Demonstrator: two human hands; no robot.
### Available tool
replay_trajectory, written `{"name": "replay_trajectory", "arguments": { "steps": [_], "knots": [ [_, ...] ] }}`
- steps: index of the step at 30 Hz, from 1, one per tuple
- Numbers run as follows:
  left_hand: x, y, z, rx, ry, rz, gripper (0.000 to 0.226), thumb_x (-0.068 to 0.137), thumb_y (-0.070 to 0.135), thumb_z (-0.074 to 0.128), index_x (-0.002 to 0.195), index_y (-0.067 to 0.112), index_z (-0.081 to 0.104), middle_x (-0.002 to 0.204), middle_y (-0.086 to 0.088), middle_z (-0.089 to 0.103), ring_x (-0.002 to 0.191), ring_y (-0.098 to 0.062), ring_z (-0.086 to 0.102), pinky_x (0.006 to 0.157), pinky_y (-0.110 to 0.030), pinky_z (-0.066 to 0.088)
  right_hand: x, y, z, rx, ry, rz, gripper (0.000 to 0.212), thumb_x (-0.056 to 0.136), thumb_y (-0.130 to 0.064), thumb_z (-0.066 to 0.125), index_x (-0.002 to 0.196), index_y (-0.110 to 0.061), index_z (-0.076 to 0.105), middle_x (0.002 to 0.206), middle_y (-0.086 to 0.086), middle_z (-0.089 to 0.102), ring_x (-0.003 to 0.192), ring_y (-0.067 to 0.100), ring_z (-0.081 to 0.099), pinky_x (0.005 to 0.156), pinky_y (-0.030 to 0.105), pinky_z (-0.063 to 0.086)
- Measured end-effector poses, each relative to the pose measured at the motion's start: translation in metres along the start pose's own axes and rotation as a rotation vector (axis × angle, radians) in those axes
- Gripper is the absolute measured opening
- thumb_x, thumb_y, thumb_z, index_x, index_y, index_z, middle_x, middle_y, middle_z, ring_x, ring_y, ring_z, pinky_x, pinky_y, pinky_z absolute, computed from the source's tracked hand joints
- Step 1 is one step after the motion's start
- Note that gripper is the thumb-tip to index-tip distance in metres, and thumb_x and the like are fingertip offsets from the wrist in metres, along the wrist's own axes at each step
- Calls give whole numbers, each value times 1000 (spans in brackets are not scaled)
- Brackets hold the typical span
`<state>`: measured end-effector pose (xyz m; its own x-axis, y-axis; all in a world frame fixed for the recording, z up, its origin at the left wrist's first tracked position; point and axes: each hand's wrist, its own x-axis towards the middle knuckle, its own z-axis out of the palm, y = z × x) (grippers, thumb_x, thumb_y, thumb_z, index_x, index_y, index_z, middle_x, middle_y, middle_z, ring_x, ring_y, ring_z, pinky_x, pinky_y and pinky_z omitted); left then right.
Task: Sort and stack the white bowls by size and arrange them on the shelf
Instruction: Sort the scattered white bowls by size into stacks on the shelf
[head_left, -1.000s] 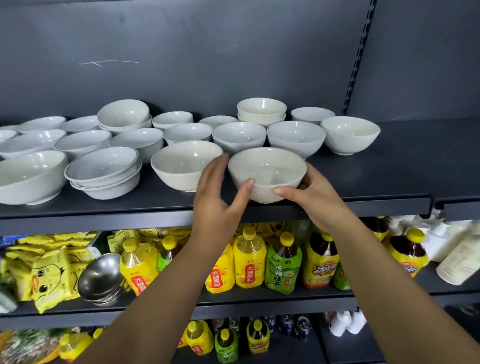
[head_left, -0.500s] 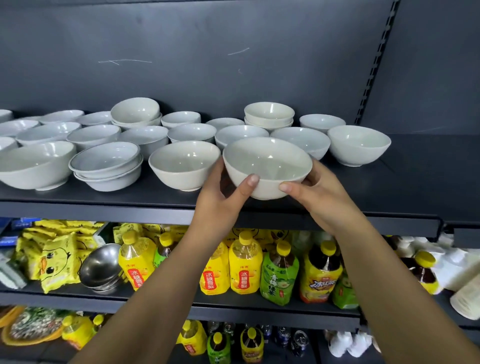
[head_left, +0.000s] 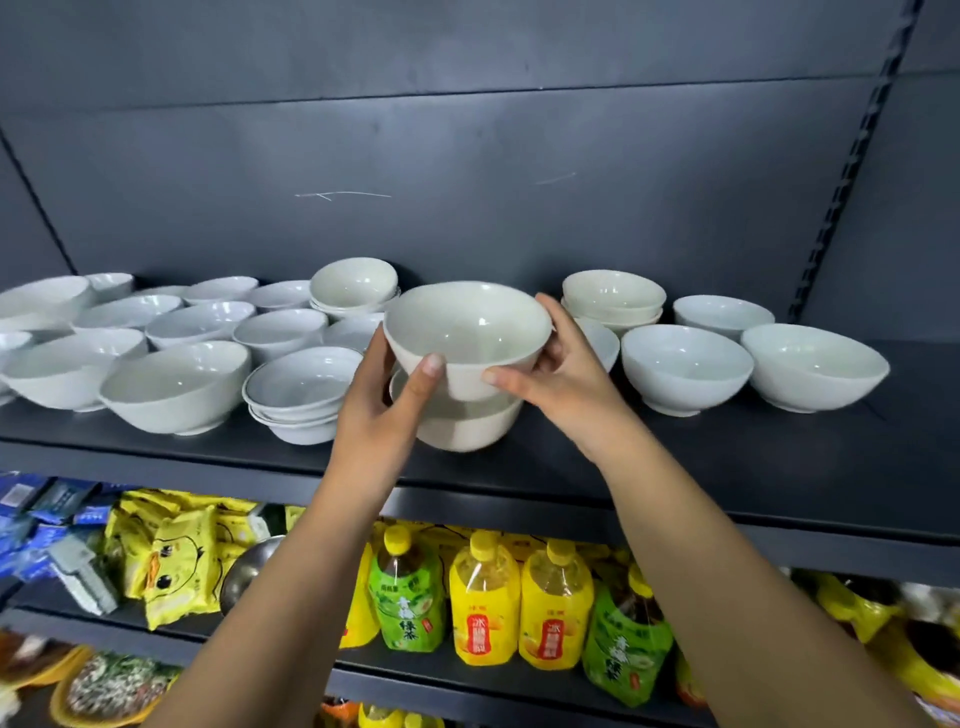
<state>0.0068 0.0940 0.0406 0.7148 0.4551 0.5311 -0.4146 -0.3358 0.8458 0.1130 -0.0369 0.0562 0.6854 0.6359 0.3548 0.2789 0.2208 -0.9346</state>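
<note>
Both my hands hold a white bowl (head_left: 467, 325) just above a second white bowl of like size (head_left: 470, 428) that stands on the dark shelf (head_left: 727, 467). My left hand (head_left: 382, 410) grips its left side, thumb on the front wall. My right hand (head_left: 558, 371) grips its right side. Several more white bowls fill the shelf to the left, among them a large bowl (head_left: 179, 384) and a small stack (head_left: 304, 392). To the right stand two deep bowls (head_left: 685, 366) (head_left: 813, 364) and a stack at the back (head_left: 613, 299).
The shelf's front right part is bare dark metal. A perforated upright (head_left: 852, 156) runs up the back wall on the right. Below, a lower shelf carries drink bottles (head_left: 483, 608), yellow snack bags (head_left: 176, 566) and a steel bowl (head_left: 249, 566).
I have lifted the front bowl off the shelf and carried it left, over the neighbouring bowl. The camera has tilted up and shifted.
</note>
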Motion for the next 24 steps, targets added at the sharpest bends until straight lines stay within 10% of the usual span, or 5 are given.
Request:
{"name": "replay_trajectory", "arguments": {
  "steps": [6,20,24],
  "knots": [
    [5,-29,-9,4,-34,-31,65,80,50,50,135,15,44,133,3,54,125,-7,47,108,-36,36,5,15,9,-93,7,4,73,69,-5,77,130,-18,40,121,-7,57,113,4,53,91,15,46],
    [5,-61,-10,-22,-73,-41,64,77,52,49,131,20,46,127,8,56,119,-3,50,99,-18,40,-3,41,13,-179,111,74,56,70,-6,75,98,-41,41,103,-27,51,88,-26,49,76,1,40],
    [5,-62,-11,-22,-79,-49,65,75,52,50,132,21,45,127,8,55,118,-2,50,97,-15,40,-5,46,14,-193,136,143,89,70,-17,77,141,-29,24,130,-17,42,120,-5,39,97,14,33]
  ]
}}
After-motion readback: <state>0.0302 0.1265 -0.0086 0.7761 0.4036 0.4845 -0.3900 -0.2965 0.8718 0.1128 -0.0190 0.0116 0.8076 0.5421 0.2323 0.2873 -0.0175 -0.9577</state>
